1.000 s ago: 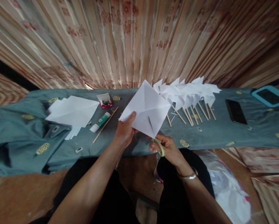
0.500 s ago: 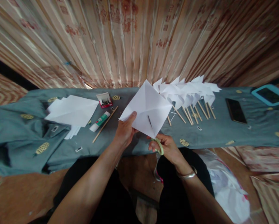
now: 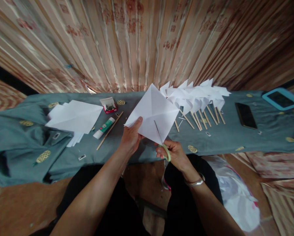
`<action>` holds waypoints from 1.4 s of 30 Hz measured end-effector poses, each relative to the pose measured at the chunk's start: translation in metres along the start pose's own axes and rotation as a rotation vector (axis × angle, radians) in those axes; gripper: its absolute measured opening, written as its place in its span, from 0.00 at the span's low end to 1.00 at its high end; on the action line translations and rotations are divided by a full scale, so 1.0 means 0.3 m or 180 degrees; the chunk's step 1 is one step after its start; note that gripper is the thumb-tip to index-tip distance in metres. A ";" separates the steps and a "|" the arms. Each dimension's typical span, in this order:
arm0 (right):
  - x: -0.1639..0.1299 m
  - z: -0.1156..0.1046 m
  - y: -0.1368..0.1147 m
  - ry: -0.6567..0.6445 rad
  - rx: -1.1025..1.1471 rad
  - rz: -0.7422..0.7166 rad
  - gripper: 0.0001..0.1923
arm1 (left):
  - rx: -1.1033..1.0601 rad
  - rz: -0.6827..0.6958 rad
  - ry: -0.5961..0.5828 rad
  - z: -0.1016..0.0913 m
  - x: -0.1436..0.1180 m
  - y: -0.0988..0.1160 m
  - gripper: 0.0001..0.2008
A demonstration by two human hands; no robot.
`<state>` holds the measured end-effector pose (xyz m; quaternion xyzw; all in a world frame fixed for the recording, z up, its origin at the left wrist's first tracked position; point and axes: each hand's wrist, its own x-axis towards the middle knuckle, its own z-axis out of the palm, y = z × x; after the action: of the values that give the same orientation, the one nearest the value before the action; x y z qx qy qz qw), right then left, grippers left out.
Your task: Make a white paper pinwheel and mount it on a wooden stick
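Note:
My left hand (image 3: 132, 133) grips a square sheet of white paper (image 3: 149, 108) by its left side, thumb on top. The sheet has crossing fold lines and is held with a corner toward me. In my right hand (image 3: 172, 151) is a pair of scissors (image 3: 166, 152) with pale green handles. One dark blade lies over the sheet, running in from its near corner; the other blade is hidden by the paper. Behind the sheet to the right stretches a row of white paper pinwheels (image 3: 196, 96) on wooden sticks.
On the grey-green cloth (image 3: 127, 155) lie stacked paper sheets (image 3: 75, 114), a small red-and-white box (image 3: 109, 105) of dark bits, a glue stick (image 3: 104, 127) and a wooden stick (image 3: 109, 131). To the right are a phone (image 3: 245, 115) and a blue-framed tablet (image 3: 282, 99). A plastic bag (image 3: 237, 193) rests below.
The whole view has shifted slightly, so things appear a little further left. Both hands keep their hold on the paper and the scissors, and the blade's place on the sheet looks nearly the same.

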<state>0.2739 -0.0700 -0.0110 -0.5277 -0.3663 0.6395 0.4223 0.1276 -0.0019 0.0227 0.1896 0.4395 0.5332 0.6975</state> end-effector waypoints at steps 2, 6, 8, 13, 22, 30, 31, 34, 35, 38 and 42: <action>-0.001 -0.001 0.003 -0.0077 -0.0064 -0.0008 0.23 | -0.0049 0.0059 -0.0022 -0.001 0.004 -0.002 0.09; -0.017 -0.010 -0.002 -0.0478 -0.0356 0.0009 0.25 | -0.0188 0.0268 -0.0070 -0.019 0.025 0.012 0.09; -0.034 -0.030 -0.009 -0.0702 -0.0513 0.0103 0.26 | -0.0231 0.0365 -0.0063 -0.035 0.038 0.034 0.09; -0.090 -0.144 -0.028 -0.1105 -0.0729 0.0171 0.26 | -0.0153 0.0710 0.0114 -0.071 0.056 0.095 0.09; -0.075 -0.218 -0.059 0.1108 -0.0654 -0.1159 0.25 | 0.0884 0.0438 -0.0316 -0.132 0.018 0.038 0.11; -0.053 -0.155 -0.071 0.0512 -0.0371 -0.0716 0.21 | 0.1446 0.0018 -0.0653 -0.141 -0.005 -0.014 0.13; -0.051 -0.151 -0.069 0.0503 -0.0315 -0.0698 0.21 | 0.1426 0.0010 -0.0683 -0.140 -0.004 -0.010 0.14; -0.036 -0.142 -0.059 0.0803 -0.0052 -0.0837 0.23 | 0.1123 -0.0109 -0.0926 -0.132 0.001 0.008 0.22; -0.028 -0.140 -0.056 0.0997 0.0070 -0.0922 0.23 | 0.0952 -0.0177 -0.1062 -0.128 0.001 0.012 0.26; -0.001 -0.127 -0.054 0.1559 0.0416 -0.1180 0.23 | 0.0468 -0.0313 -0.1351 -0.115 -0.011 0.006 0.35; 0.025 -0.090 -0.056 0.1851 0.0427 -0.1386 0.23 | 0.0526 -0.0355 -0.1359 -0.094 -0.044 -0.049 0.43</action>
<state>0.3024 -0.0562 -0.0030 -0.5683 -0.2920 0.3805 0.6686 0.1126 -0.0250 0.0021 0.3300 0.3340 0.4039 0.7851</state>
